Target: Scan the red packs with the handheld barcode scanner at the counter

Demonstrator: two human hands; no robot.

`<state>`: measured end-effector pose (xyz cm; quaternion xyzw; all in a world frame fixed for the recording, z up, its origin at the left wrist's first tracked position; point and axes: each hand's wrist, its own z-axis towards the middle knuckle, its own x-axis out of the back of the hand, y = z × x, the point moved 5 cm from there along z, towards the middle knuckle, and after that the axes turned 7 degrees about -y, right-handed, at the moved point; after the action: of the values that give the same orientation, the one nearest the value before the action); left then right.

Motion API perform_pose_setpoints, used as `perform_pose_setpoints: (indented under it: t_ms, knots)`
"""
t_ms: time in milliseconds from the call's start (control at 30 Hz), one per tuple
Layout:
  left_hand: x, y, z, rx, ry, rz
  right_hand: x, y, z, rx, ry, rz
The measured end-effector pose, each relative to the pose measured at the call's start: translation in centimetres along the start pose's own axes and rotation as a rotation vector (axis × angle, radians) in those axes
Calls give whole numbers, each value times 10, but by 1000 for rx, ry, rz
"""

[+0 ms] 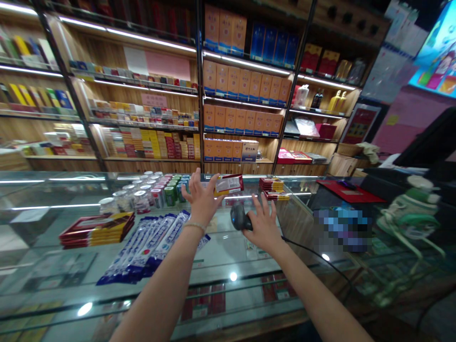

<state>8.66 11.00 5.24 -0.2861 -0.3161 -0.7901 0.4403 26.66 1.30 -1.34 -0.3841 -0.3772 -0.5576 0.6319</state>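
My left hand point(202, 202) is over the glass counter, its thumb against a flat red-and-yellow packet point(231, 184) with a pale printed label. The packet's left end is hidden behind the hand. To the right, my right hand point(264, 222) has its thumb and palm over the handle of a black barcode scanner point(239, 218); the fingers reach forward. The scanner's head points left, below the packet, and its cable point(317, 256) trails off to the right. Beside my left forearm lie blue-and-white stick packs point(153, 242). Similar red-and-yellow packets point(98, 229) form a stack at the left.
Small jars and tubs point(142, 194) stand in rows behind the stick packs. More red-and-yellow packets point(272, 187) are stacked beyond my right hand. A green-and-white bottle point(416, 209) with a strap and a red mat point(352, 191) are at the right. Stocked shelves point(245, 104) line the back wall.
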Motion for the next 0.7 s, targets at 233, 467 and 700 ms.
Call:
perform_pose_setpoints:
  t_ms: [233,467,700]
  knots:
    - [0,-2,1,5,-10,4,-1,-3,1,-22,-172,53]
    - [3,0,0,-10,10,-1,-7,28,26,-19,-324,170]
    - [2,0,0,-24,23,5,14,43,88,-130,-17,158]
